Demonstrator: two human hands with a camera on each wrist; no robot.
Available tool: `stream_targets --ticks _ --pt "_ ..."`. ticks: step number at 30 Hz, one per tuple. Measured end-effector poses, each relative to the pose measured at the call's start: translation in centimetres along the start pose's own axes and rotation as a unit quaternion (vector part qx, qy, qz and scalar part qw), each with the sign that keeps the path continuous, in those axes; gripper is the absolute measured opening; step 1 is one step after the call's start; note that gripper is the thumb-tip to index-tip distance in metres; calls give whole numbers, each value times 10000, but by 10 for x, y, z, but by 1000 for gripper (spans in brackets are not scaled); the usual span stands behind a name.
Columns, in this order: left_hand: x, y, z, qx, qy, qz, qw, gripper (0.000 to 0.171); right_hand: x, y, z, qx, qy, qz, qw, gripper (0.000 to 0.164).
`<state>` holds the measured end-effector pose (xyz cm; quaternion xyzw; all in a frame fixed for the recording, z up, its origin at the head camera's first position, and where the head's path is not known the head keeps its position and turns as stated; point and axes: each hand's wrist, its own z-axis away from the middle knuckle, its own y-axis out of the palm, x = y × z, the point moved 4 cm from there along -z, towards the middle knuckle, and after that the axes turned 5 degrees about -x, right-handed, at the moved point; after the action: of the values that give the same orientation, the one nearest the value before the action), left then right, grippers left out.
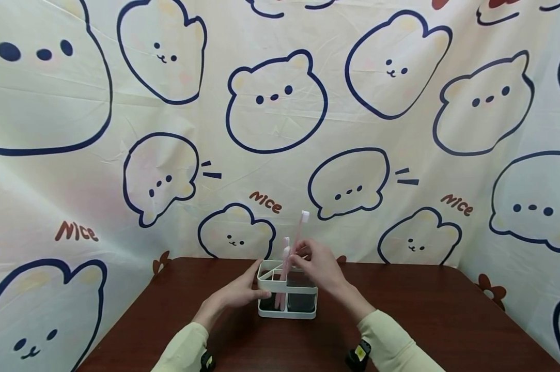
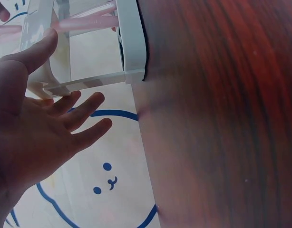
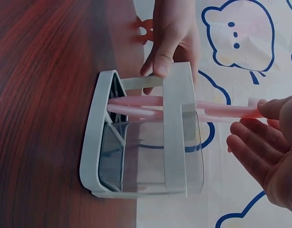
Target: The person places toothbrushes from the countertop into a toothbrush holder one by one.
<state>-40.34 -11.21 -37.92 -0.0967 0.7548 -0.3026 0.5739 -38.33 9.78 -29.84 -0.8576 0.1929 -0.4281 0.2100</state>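
Observation:
A white toothbrush holder [image 1: 300, 290] with upper and lower frames stands upright on the table. My left hand [image 1: 235, 292] grips its upper frame at the left corner, thumb on the front; in the left wrist view the other fingers [image 2: 91, 104] spread beside and behind it. My right hand [image 1: 322, 263] pinches a tall pink toothbrush [image 1: 299, 232] between thumb and fingers, above the holder. Beside it a second, lower pink toothbrush [image 1: 286, 254] stands head up in the holder. Both handles reach down inside the frame, as the right wrist view shows.
A clear cup [image 3: 146, 161] sits in the holder's right part. Underneath is a dark brown wooden table [image 1: 401, 310]. A pale cloth [image 1: 280, 175] printed with cartoon faces hangs behind and on both sides.

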Motion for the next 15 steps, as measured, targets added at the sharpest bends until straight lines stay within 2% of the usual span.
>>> stream_targets --ticks 15 --pt "-1 0 0 65 15 17 10000 90 0 15 -1 134 -82 303 9994 14"
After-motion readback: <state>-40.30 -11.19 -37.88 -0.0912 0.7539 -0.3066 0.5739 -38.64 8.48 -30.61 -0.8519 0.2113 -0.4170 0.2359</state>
